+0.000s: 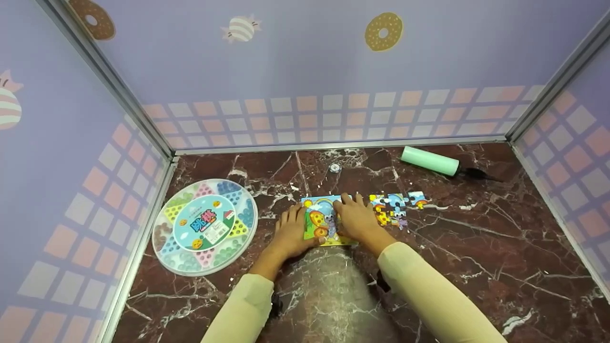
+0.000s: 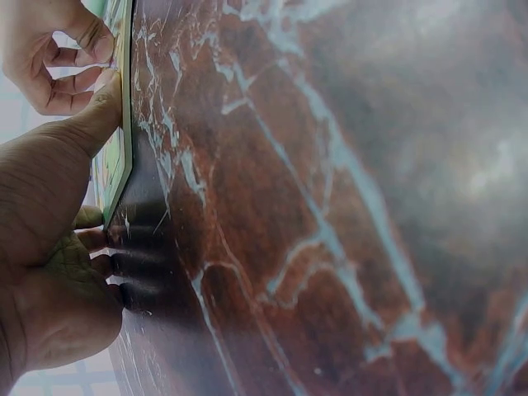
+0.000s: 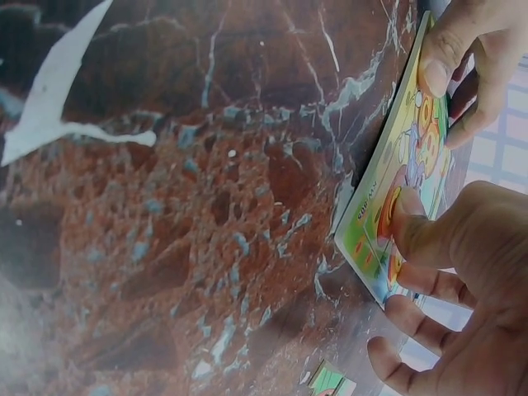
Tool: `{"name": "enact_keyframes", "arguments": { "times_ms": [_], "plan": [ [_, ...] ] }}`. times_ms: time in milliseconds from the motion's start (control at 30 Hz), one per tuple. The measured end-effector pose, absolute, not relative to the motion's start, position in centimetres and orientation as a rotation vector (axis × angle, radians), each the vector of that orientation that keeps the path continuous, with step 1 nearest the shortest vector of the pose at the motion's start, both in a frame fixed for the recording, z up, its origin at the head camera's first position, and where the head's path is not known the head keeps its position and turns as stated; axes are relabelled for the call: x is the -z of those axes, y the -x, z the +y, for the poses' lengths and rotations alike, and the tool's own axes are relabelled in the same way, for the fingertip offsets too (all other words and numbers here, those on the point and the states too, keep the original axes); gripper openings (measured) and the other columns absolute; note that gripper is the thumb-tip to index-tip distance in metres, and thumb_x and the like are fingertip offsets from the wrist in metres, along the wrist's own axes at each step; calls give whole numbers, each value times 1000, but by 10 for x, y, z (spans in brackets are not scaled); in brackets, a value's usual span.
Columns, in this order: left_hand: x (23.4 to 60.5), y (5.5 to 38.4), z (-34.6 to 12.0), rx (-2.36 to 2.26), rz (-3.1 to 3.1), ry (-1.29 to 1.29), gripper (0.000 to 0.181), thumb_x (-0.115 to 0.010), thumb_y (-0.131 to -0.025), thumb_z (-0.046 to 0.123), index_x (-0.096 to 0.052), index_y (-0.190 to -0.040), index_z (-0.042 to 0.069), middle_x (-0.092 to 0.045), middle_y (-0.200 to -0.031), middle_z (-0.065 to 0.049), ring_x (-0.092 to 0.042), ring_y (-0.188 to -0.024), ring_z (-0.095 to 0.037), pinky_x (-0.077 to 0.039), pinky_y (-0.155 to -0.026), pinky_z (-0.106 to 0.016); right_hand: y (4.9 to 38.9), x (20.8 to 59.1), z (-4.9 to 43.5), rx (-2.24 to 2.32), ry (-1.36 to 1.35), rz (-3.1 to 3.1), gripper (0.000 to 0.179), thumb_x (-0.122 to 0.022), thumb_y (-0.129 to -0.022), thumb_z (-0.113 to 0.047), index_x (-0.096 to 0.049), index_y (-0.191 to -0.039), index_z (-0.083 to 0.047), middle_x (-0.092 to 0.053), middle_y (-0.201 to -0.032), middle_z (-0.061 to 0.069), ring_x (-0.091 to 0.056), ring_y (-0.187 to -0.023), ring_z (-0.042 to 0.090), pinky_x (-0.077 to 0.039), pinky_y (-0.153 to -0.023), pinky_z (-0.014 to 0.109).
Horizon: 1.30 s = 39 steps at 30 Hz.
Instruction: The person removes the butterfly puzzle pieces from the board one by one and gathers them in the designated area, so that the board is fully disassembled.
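Observation:
A colourful jigsaw puzzle board (image 1: 318, 218) lies on the dark red marble surface, printed with a rainbow and cartoon figures. My left hand (image 1: 289, 232) holds it by the left side, thumb (image 2: 101, 103) on the near edge and fingers at the left edge. At the right end, my right hand (image 1: 358, 219) grips the board, its thumb (image 3: 406, 223) on the printed face and its bent fingers round the edge. The hand hides part of the picture. Just right of that hand lies a cluster of loose puzzle pieces (image 1: 395, 201), with one piece (image 1: 418, 196) at its far right.
To the left sits a round clear Chinese checkers case (image 1: 252, 209) with marbles inside. A mint-green hand pump (image 1: 430, 161) with a black end lies at the back right. A small round white item (image 1: 335, 168) is near the back wall. Patterned panels (image 1: 324, 62) enclose the surface.

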<state>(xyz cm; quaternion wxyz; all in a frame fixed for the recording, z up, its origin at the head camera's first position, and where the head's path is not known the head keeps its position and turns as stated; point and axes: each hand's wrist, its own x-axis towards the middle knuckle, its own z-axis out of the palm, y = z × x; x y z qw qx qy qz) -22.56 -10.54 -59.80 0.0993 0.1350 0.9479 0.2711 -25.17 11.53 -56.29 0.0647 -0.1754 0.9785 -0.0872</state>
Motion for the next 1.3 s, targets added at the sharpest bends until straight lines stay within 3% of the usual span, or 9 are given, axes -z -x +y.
{"name": "enact_keyframes", "arguments": {
  "times_ms": [233,367,667,1300],
  "plan": [
    [588,223,-104,-789,2793,-383,108,-83,-93,57,-34,-169,-2,-28,-177,-25,-28,-161,-50,-29,-128,-74,251,563,115,254,517,2964,33,-84,-95,-21,-67,-122,-12,-59,-144,18,-51,-144,55,-50,-105,79],
    [597,226,-105,-808,2783,-375,111,-83,-91,59,-32,-170,1,-27,-179,-24,-25,-163,-49,-26,-130,-73,251,563,115,267,512,2971,32,-84,-93,-20,-67,-119,-12,-59,-143,18,-51,-143,55,-50,-105,80],
    [611,231,-108,-904,2785,-381,115,-85,-87,62,-33,-170,2,-26,-179,-23,-24,-164,-51,-23,-130,-75,252,564,114,256,500,2967,36,-85,-93,-21,-67,-122,-12,-58,-145,18,-49,-147,56,-51,-105,80],
    [599,226,-105,-838,2793,-381,109,-83,-92,57,-33,-170,-1,-26,-179,-24,-26,-163,-51,-25,-130,-74,251,564,114,269,488,2953,41,-83,-94,-18,-66,-131,-13,-54,-155,21,-43,-153,59,-49,-107,81]
  ]
}}
